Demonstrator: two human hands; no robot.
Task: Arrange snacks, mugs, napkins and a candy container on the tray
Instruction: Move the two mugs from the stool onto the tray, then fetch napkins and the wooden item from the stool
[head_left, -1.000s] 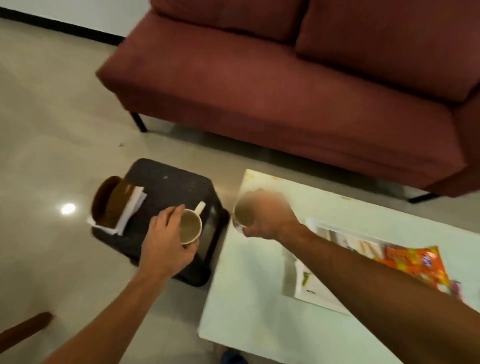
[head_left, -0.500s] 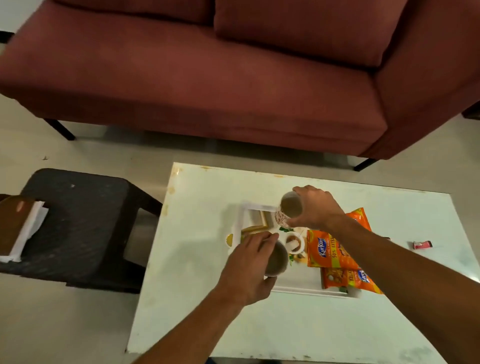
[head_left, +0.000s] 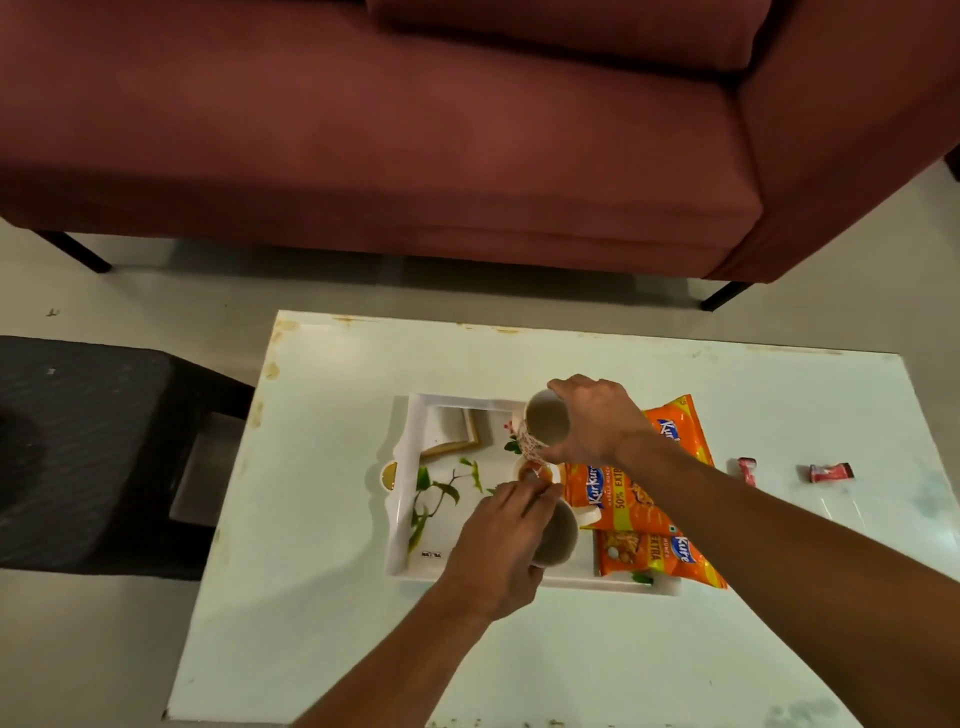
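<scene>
Currently: plain mug (head_left: 560, 538) in left hand (head_left: 498, 551), patterned mug (head_left: 540, 431) in right hand (head_left: 592, 423), both over the tray (head_left: 405, 525).

Left fingers are curled round the plain mug at the tray's near side. The hand covers most of it, so I can't tell if the base touches down. Right fingers are clamped on the patterned mug, tilted, at the far edge, base hidden. Small round item (head_left: 535, 470) between the mugs is mostly covered and unclear. Two orange snack packets (head_left: 613, 506) lie on the tray's right end, partly under the right arm. Two red candies (head_left: 746, 470) sit on the bench (head_left: 322, 519), right of the tray.
</scene>
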